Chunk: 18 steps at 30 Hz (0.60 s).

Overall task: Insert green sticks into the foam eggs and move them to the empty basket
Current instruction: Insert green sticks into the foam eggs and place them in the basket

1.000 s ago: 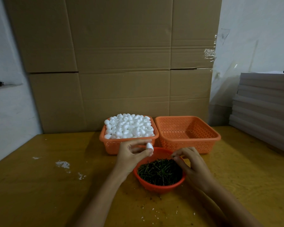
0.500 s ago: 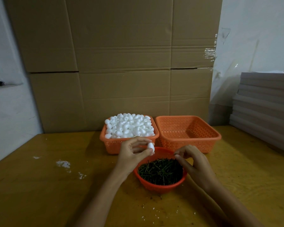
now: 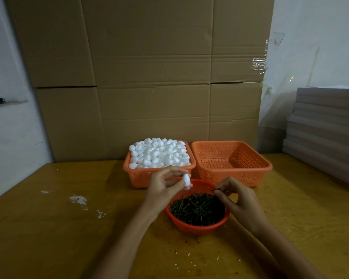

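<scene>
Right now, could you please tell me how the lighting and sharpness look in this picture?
Head view: dim, warm light, glare on the tape on the cardboard; soft shadow lies left of the egg basket; the egg in the left hand is fairly sharp, the stick pinched by the right hand barely resolves; wide-angle lens bows the frame edges.

Two hands are in view, the left hand (image 3: pixel 161 188) and the right hand (image 3: pixel 238 200). One foam egg (image 3: pixel 186 179) is pinched in the left hand, and one green stick (image 3: pixel 213 190) is pinched at the right hand's fingertips. Beyond the hands stand two rectangular orange baskets. The full basket (image 3: pixel 141 178), beyond the left hand, holds a heap of eggs (image 3: pixel 159 154) too many to count. The empty basket (image 3: pixel 230 174) is beyond the right hand. Between the hands sits one round bowl (image 3: pixel 197 228), its pile of sticks (image 3: pixel 197 208) too tangled to count. There is one table (image 3: pixel 69 238).
</scene>
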Motion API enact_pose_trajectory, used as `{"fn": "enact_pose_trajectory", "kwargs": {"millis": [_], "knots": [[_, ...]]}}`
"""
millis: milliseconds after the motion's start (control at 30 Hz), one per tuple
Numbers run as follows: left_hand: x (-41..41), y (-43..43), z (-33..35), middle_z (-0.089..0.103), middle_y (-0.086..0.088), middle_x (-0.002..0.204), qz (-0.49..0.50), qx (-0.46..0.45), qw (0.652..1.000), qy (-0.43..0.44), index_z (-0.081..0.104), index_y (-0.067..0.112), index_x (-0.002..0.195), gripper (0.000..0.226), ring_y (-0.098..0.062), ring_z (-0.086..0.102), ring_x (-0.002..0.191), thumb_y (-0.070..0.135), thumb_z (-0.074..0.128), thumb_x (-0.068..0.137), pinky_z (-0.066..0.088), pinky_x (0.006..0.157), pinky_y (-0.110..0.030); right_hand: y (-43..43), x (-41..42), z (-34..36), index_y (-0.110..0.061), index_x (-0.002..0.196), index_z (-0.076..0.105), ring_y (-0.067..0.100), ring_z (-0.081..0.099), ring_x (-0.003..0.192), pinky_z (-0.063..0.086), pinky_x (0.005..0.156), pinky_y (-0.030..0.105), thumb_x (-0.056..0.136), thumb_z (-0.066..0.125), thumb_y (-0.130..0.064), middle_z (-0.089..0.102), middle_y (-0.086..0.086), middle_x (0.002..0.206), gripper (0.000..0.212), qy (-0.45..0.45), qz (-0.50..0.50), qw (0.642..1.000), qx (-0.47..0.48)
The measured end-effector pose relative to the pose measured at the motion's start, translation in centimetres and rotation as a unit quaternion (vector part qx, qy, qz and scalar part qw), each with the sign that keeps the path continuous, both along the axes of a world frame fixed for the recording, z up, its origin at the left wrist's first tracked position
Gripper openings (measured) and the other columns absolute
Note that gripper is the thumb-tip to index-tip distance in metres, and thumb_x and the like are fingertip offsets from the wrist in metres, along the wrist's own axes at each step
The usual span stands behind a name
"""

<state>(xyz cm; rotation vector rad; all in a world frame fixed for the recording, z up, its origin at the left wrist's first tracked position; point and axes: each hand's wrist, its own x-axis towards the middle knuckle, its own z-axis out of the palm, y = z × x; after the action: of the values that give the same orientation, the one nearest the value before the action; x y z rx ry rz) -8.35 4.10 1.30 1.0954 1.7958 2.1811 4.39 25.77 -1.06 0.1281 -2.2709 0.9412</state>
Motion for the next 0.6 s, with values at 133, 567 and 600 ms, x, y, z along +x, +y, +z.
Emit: {"fn": "enact_pose_trajectory", "kwargs": {"millis": [133, 567, 600], "knots": [[0.19, 0.04, 0.04, 0.078, -0.013, 0.112, -0.007, 0.013, 1.0, -0.013, 0.077, 0.006, 0.11, 0.019, -0.038, 0.079, 0.095, -0.001, 0.076, 0.093, 0.066, 0.083, -0.037, -0.13, 0.13, 0.08, -0.026, 0.095, 0.066, 0.012, 0.07, 0.088, 0.056, 0.074, 0.032, 0.094, 0.074, -0.014, 0.072, -0.015, 0.093, 0.014, 0.001, 0.002, 1.0, -0.003], [0.31, -0.19, 0.2, 0.079, -0.011, 0.111, -0.008, 0.005, 0.999, -0.031, 0.075, 0.024, 0.097, 0.018, -0.034, 0.079, 0.098, 0.014, 0.086, 0.088, 0.066, 0.085, -0.037, -0.56, 0.21, 0.53, -0.027, 0.09, 0.069, 0.009, 0.07, 0.084, 0.056, 0.073, 0.024, 0.089, 0.068, -0.043, 0.072, -0.016, 0.089, 0.016, 0.035, 0.009, 0.999, -0.022], [0.34, -0.22, 0.2, 0.079, -0.009, 0.11, 0.001, 0.0, 1.0, -0.021, 0.074, 0.028, 0.096, 0.022, -0.031, 0.079, 0.101, 0.02, 0.089, 0.084, 0.065, 0.087, -0.037, -0.56, 0.2, 0.52, -0.027, 0.09, 0.069, 0.01, 0.07, 0.084, 0.056, 0.074, 0.028, 0.089, 0.068, -0.043, 0.072, -0.016, 0.089, 0.016, 0.034, 0.007, 0.999, -0.024]]}}
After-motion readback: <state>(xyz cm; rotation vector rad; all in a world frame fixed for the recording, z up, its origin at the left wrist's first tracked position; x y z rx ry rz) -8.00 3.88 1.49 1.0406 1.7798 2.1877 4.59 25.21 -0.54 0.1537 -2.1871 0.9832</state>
